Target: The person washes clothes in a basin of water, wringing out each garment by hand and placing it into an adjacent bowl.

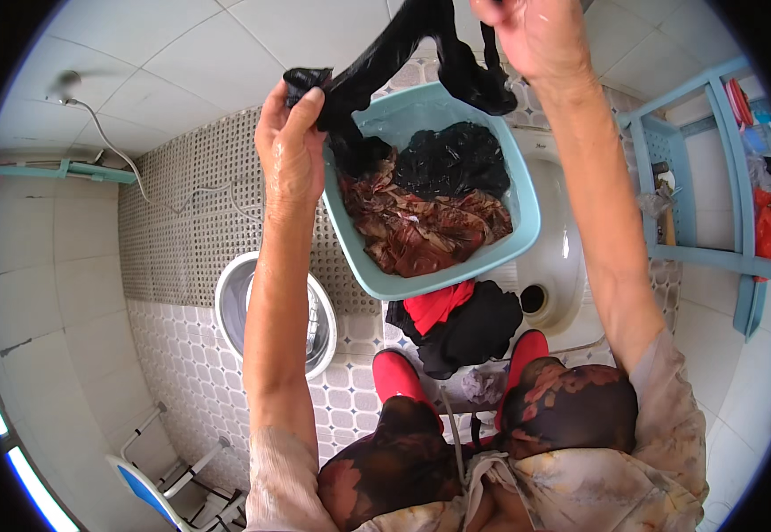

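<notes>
A wet black garment (385,56) is stretched between my raised hands. My left hand (292,133) pinches one end between thumb and fingers, above the left rim of a light blue plastic basin (445,286). At the top edge of the view, my right hand (532,33) grips the other end, and its fingertips are partly cut off. Part of the garment hangs down at the basin's far left corner. In the basin lie another black wet cloth (455,163) and a brown and red patterned cloth (425,229), soaking in water.
A squat toilet (558,219) lies right of the basin. Black clothes (485,326) and a red cloth (439,307) are heaped before my red shoes (395,376). A white basin (326,362) stands left, a blue shelf (691,253) right, a folding chair (159,485) lower left.
</notes>
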Demonstrator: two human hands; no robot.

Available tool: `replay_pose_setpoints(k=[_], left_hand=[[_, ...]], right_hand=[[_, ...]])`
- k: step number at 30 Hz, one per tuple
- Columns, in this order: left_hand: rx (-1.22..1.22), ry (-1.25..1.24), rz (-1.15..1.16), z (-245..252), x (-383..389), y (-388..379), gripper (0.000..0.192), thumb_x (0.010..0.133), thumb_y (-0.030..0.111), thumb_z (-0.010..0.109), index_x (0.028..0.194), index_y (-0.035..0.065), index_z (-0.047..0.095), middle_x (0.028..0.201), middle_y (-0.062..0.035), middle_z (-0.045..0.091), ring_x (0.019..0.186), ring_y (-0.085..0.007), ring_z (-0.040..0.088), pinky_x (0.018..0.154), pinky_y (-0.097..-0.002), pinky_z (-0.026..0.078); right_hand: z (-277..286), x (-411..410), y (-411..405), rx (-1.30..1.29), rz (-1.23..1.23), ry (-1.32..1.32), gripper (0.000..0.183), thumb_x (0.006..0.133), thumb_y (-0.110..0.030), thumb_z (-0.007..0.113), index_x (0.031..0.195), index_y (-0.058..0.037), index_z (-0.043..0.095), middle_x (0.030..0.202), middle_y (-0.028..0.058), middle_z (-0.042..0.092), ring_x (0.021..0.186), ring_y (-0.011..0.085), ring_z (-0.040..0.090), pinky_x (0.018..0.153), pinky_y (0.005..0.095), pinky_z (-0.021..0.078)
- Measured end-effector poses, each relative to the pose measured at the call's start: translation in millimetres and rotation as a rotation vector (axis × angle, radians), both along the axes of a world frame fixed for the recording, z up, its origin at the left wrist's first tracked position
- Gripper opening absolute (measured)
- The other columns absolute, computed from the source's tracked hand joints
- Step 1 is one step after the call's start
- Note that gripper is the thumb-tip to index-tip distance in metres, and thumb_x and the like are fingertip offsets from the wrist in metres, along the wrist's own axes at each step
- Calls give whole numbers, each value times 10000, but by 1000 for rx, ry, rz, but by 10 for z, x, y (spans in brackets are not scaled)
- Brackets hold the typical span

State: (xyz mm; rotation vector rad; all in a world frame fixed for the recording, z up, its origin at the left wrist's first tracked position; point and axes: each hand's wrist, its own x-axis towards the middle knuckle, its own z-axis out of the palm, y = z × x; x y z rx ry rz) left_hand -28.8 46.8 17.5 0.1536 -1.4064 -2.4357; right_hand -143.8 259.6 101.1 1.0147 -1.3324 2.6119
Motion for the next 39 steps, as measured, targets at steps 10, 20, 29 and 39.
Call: replay_pose_setpoints(k=[10, 20, 29, 39], left_hand=[[-716, -220, -229, -882, 4, 207, 607, 814, 60, 683, 1370, -15, 451, 1159, -120, 621, 936, -135, 607, 841, -271, 500], [-1286, -196, -471, -1510, 459, 757, 686, 743, 110, 646, 1363, -34, 391, 1264, -293, 527, 1204, -408, 494, 1016, -425, 395], [-458, -549, -107, -1161, 503, 541, 287, 904, 125, 567, 1140, -29, 622, 1040, -107, 668, 898, -190, 641, 791, -282, 513], [-44, -699, -134, -1063, 495, 416, 316, 929, 138, 529, 1175, -59, 545, 1099, -189, 626, 985, -262, 634, 848, -359, 535]], right_hand=[[-1232, -130, 300, 1629, -280, 604, 302, 830, -352, 630, 942, -84, 713, 967, 141, 697, 905, 332, 655, 829, 410, 517], [-2401, 466, -343, 1622, -287, 436, 400, 808, -218, 644, 1202, -161, 605, 1208, 151, 585, 1069, 391, 527, 927, 449, 472], [-2229, 11, -106, 856, -239, -602, 106, 819, -106, 586, 881, -62, 661, 768, 38, 660, 637, 124, 571, 534, 272, 431], [-1104, 37, 266, 824, -246, -204, 132, 808, -116, 573, 873, -30, 651, 782, 55, 669, 702, 158, 609, 637, 300, 492]])
